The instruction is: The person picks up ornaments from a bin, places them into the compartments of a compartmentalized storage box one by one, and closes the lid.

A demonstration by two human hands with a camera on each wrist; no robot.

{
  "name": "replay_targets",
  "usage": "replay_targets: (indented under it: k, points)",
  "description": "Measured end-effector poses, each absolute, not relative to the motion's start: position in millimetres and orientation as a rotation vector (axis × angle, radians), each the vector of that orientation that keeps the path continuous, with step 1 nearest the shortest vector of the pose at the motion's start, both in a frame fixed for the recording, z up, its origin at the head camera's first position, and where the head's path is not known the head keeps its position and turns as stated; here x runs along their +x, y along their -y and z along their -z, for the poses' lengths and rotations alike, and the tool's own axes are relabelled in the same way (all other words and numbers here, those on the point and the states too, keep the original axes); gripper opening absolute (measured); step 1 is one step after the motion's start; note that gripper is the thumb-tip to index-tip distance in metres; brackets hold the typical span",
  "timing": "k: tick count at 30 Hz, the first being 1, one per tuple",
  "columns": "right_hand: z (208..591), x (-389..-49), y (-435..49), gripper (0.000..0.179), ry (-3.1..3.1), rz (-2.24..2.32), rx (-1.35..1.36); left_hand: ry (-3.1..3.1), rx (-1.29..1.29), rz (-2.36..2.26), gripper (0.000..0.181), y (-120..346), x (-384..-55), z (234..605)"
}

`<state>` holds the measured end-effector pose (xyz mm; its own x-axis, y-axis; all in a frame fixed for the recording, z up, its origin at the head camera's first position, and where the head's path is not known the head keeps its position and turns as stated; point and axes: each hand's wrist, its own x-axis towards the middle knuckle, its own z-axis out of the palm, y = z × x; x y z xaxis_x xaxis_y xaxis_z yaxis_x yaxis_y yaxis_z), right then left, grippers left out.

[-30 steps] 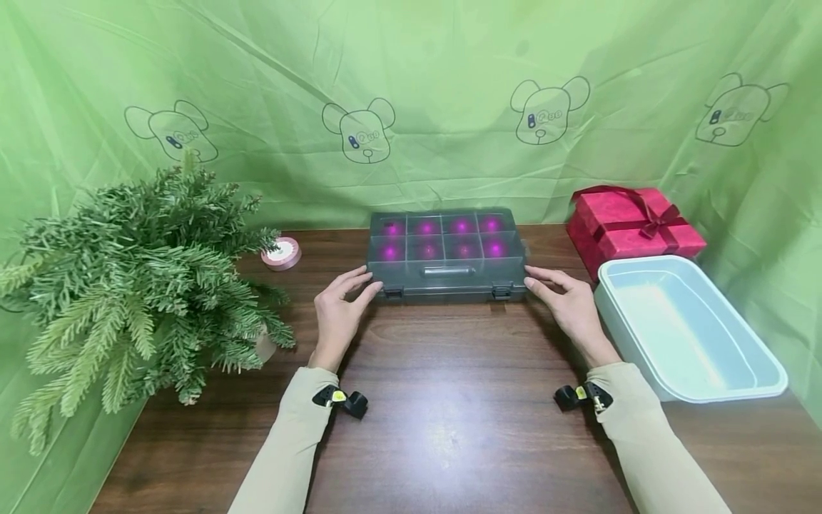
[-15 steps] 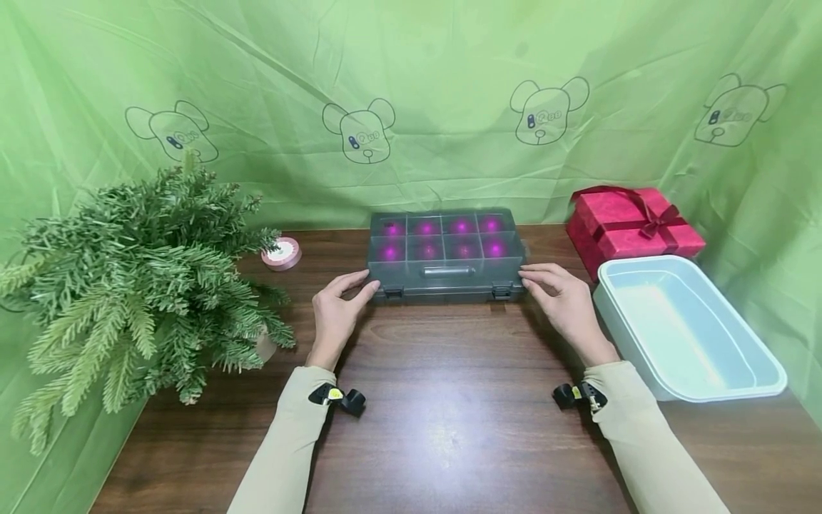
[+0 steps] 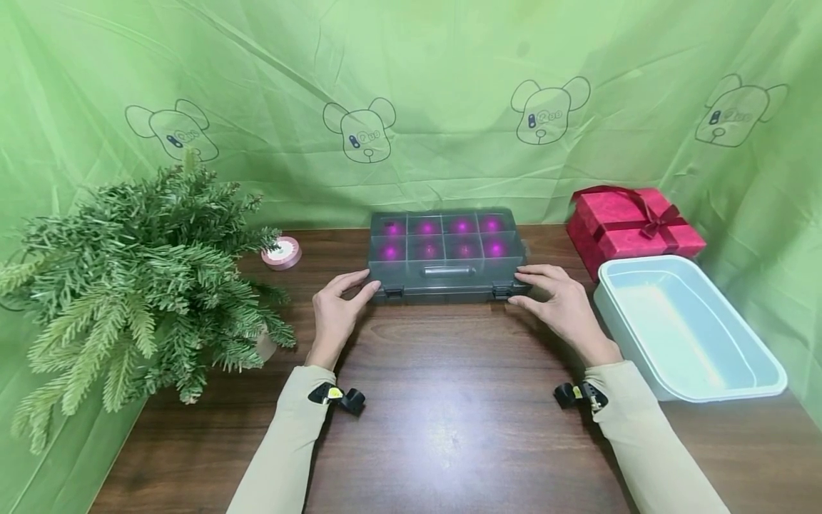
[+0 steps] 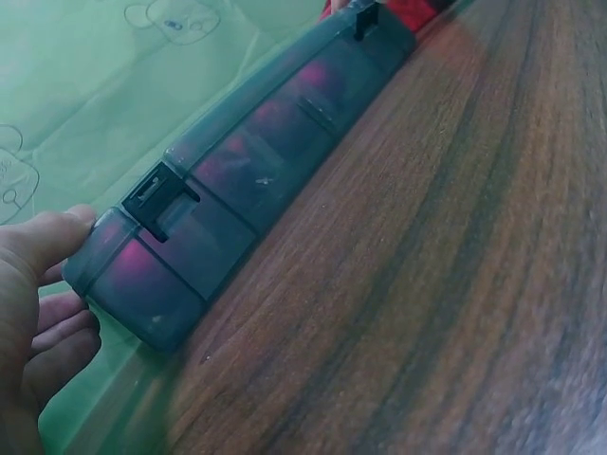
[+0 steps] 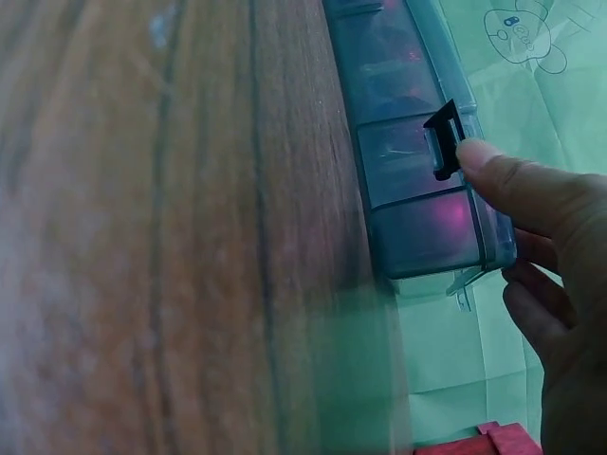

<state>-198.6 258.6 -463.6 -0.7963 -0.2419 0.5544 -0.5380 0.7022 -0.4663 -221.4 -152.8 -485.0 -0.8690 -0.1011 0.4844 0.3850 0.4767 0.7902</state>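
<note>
A grey see-through compartment box (image 3: 447, 246) with a lid stands at the back middle of the table, magenta round things showing in its sections. My left hand (image 3: 337, 310) pinches its left front corner, thumb in front and fingers along the side. At the opposite corner my right hand (image 3: 565, 307) holds the box, its thumb on the right black latch (image 5: 443, 140) and its fingers around the side. The left black latch (image 4: 159, 199) lies flat against the front, just beyond my left thumb. A handle (image 3: 447, 271) runs along the front of the lid.
An artificial fir tree (image 3: 160, 285) fills the left side, with a pink ribbon roll (image 3: 281, 253) beside it. At the right are a red gift box (image 3: 629, 221) with a bow and a pale blue tub (image 3: 700, 328). A green cloth (image 3: 443, 93) hangs behind.
My right hand has shifted left along the box, bringing its thumb from the corner onto the right latch. The left hand has slid slightly outward; the box stays in place.
</note>
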Motion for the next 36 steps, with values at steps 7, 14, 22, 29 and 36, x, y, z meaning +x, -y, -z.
replay_targets:
  k: [7,14,22,29,36]
  points:
    - [463,-200,-255,0.047,2.4,-0.898,0.657,2.259,-0.234,1.384,0.033,153,-221,485]
    - [464,-204,-253,0.033,2.348,-0.884,0.642,2.259,-0.235,1.398,0.033,152,-221,484]
    - [466,-207,-249,0.03,2.317,-0.904,0.638,2.262,-0.223,1.408,0.033,153,-222,487]
    - [464,-207,-248,0.028,2.308,-0.925,0.628,2.254,-0.228,1.406,0.034,153,-222,487]
    - [465,-207,-248,0.026,2.292,-0.934,0.625,2.264,-0.215,1.413,0.035,153,-221,486]
